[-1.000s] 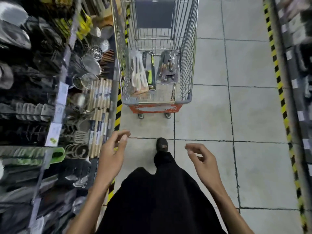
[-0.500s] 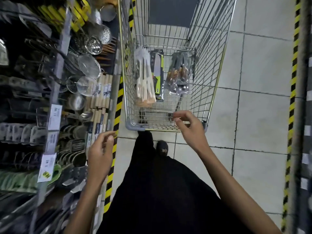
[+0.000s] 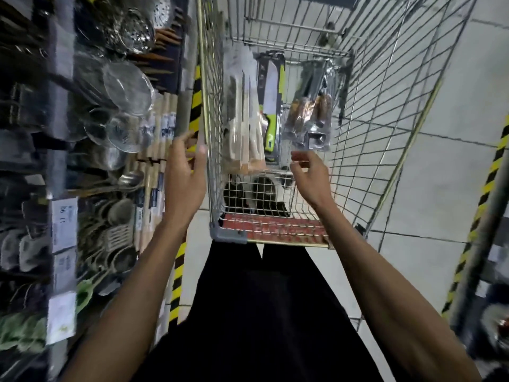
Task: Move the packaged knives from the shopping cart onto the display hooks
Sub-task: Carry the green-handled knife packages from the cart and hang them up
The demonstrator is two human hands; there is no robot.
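Silver wire shopping cart sits right in front of the person, and the packaged knives are all in it, lying on the basket floor. I count three: a pale-handled pack along the left wall, a green-handled knife pack just beside it in the middle, and a brown-handled pack to the right.

Left hand is up at the cart's left top rail, fingers mostly straight with the tips against the rail, not holding any package. Right hand hangs over the basket near the bottom edge of the brown-handled pack, fingers loosely curled and holding nothing.

Off to the left, the display has mesh strainers and wooden rolling pins hanging, with yellow-black hazard tape running between it and the cart.
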